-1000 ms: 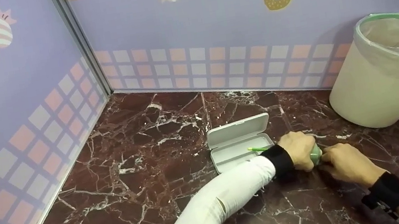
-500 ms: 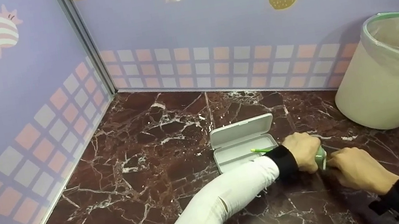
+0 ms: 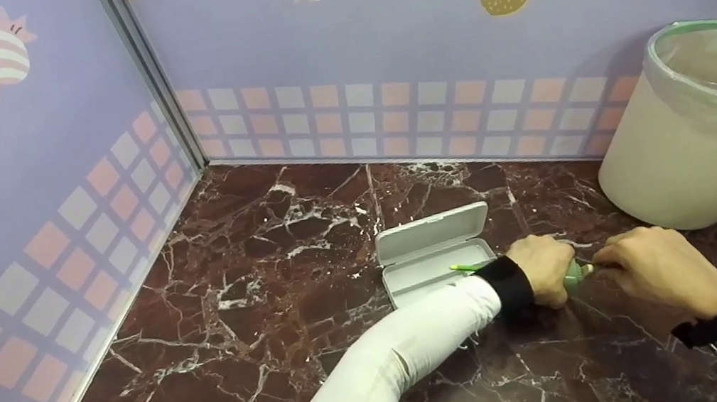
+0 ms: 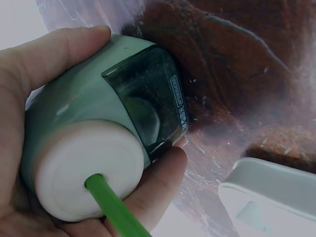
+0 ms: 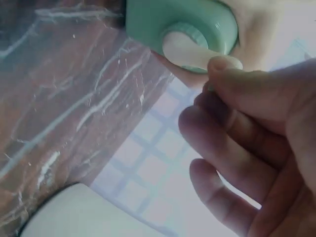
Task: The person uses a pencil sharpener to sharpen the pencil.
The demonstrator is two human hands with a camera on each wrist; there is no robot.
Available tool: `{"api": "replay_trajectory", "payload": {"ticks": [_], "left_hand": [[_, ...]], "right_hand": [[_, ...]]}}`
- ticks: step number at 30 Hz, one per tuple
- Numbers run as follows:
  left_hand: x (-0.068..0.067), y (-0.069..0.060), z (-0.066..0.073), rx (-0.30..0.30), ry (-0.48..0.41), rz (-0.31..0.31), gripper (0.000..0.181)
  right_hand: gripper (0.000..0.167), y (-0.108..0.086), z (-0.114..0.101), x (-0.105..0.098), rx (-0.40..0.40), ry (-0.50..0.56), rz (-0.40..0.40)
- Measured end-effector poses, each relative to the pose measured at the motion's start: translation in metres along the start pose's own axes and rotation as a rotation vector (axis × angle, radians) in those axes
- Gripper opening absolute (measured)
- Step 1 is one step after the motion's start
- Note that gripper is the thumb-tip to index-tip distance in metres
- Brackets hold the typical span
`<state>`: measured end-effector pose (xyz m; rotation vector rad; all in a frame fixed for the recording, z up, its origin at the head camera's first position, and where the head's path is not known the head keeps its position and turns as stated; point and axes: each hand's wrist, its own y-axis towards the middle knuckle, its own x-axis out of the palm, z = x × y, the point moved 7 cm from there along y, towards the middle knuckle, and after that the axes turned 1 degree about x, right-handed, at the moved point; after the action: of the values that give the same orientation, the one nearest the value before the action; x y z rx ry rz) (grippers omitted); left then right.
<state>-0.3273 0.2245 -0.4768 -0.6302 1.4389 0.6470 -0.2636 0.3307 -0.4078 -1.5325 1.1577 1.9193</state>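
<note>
My left hand (image 3: 542, 270) grips a green crank pencil sharpener (image 4: 74, 106) with a dark see-through shavings drawer. A green pencil (image 4: 116, 207) sticks into the hole in the sharpener's pale round front; its far end shows beside the wrist in the head view. On the sharpener's other end is a pale crank handle (image 5: 190, 52). The thumb and curled fingers of my right hand (image 3: 660, 265) pinch the tip of that crank. Left of the hands lies a light grey pencil case (image 3: 432, 236), lid up, partly hidden by my left forearm.
A cream trash bin (image 3: 667, 152) with a green rim and plastic liner stands at the back right. Patterned walls (image 3: 333, 39) border the dark red marbled surface (image 3: 226, 366) behind and at the sides. Small white crumbs lie behind the case.
My right hand has moved around the end of the sharpener, now higher and further right, turning the crank. The left hand, sharpener and pencil stay nearly in place.
</note>
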Motion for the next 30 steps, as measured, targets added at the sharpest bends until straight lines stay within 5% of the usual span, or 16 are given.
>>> {"api": "replay_trajectory", "payload": {"ticks": [14, 30], "left_hand": [[-0.001, -0.004, -0.001, 0.022, -0.001, 0.02, 0.042], [-0.005, -0.005, -0.002, 0.042, -0.03, 0.028, 0.044]], "right_hand": [[0.025, 0.016, 0.016, -0.002, 0.149, 0.078, -0.134], [0.026, 0.026, 0.022, 0.018, 0.122, 0.028, -0.028]]}}
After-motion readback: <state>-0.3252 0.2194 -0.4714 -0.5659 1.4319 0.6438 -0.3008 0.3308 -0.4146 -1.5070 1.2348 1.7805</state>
